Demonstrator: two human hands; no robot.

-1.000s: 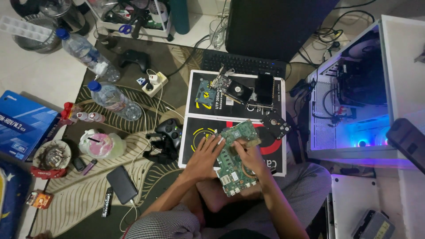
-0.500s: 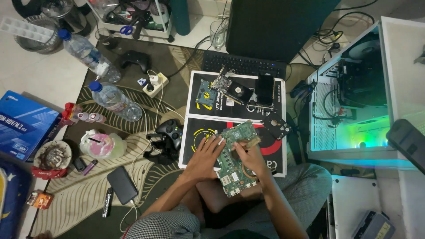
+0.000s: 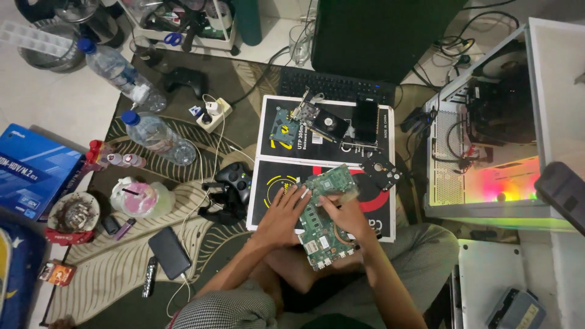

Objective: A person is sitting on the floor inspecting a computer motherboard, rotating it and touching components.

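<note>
**Green circuit board held over the lap, clutter on every side**

Seated cross-legged on a patterned rug [image 3: 116, 274], seen from above. Held over the lap, at the near edge of a black box [image 3: 268, 201] with red and yellow print: a green circuit board [image 3: 323, 213], tilted, its far end resting over the box. Left hand [image 3: 283, 213] laid flat along the board's left edge, fingers stretched out and slightly spread, touching it. Right hand [image 3: 348, 210] curled over the board's right side, fingers closed on its edge near the far corner; fingertips partly hidden by the board.

Just left of the box, a black game controller [image 3: 234, 183] with its cable trailing across the rug. Beyond, a second black box [image 3: 274, 128] carrying a small graphics card [image 3: 326, 125] and a dark flat slab [image 3: 365, 119]. On the near box's far right corner, a bare hard drive [image 3: 381, 170]. Farther back, a black keyboard [image 3: 335, 85] under a dark monitor [image 3: 378, 30].

To the right, an open white computer case [image 3: 548, 73], lit inside in pink and orange, wires spilling from it.

To the left, two plastic water bottles [image 3: 155, 134] lying down, a white power strip [image 3: 210, 113], a blue carton [image 3: 30, 167], a black power bank [image 3: 169, 253].
</note>
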